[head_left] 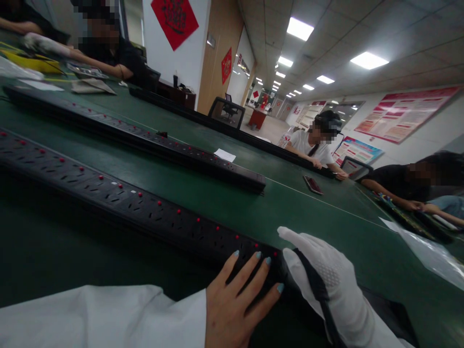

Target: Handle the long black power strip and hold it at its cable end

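Observation:
A long black power strip (152, 208) with a row of red indicator dots and slotted sockets runs diagonally across the green table. My left hand (242, 299), bare with light blue nails, lies on its near end with fingers spread. Beside that same end, my right hand (329, 275) wears a white glove with a dotted grip. Its fingers are closed around a black cable (317, 285), thicker toward the strip and thinner toward my wrist. Where the cable meets the strip is hidden by the glove and shadow.
Behind it lies a second black strip (145, 137), with a small white paper (224, 155) beside it. A phone (313, 184) and a clear plastic bag (431, 251) lie to the right. Other people sit around the table, one in a white shirt (308, 145) at the far side.

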A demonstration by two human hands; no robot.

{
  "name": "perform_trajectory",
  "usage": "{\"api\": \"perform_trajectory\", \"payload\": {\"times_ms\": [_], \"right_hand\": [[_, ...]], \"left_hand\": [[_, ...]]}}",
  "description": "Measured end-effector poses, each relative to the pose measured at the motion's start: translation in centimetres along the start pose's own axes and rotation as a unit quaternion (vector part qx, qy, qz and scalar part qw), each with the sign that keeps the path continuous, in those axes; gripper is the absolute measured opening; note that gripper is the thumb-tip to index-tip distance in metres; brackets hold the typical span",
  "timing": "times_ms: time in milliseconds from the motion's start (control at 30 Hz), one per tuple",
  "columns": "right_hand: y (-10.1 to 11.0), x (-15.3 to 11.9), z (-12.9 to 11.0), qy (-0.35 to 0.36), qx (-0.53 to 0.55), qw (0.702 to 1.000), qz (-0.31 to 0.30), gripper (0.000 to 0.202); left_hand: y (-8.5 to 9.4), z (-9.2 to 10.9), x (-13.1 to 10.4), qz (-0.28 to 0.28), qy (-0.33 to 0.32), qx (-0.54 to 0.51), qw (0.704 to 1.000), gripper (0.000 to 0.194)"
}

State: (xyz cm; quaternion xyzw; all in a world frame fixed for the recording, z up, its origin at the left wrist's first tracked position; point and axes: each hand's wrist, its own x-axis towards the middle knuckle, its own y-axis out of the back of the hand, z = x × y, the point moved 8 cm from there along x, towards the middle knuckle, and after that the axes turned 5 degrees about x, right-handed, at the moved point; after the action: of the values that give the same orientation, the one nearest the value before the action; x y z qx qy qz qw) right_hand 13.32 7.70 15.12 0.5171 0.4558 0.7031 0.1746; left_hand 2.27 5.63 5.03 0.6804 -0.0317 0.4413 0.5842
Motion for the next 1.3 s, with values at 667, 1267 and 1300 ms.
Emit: {"api": "perform_trajectory", "payload": {"times_ms": [667,1267,1300], "right_hand": [[-3.4,-1.5,-0.6,-0.03,0.003,0.999,-0.031,0.029],[-3.4,-2.1,-1.1,-0.048,0.005,0.999,0.017,0.039],[-3.5,-2.1,-1.2,-0.051,0.001,0.999,0.017,0.039]], "left_hand": [[0.5,0.0,0.4,0.006,0.003,-0.016,1.0,0.036],[0.4,0.1,0.5,-0.012,-0.014,-0.013,1.0,0.043],[0.4,0.1,0.5,-0.009,-0.011,-0.016,1.0,0.042]]}}
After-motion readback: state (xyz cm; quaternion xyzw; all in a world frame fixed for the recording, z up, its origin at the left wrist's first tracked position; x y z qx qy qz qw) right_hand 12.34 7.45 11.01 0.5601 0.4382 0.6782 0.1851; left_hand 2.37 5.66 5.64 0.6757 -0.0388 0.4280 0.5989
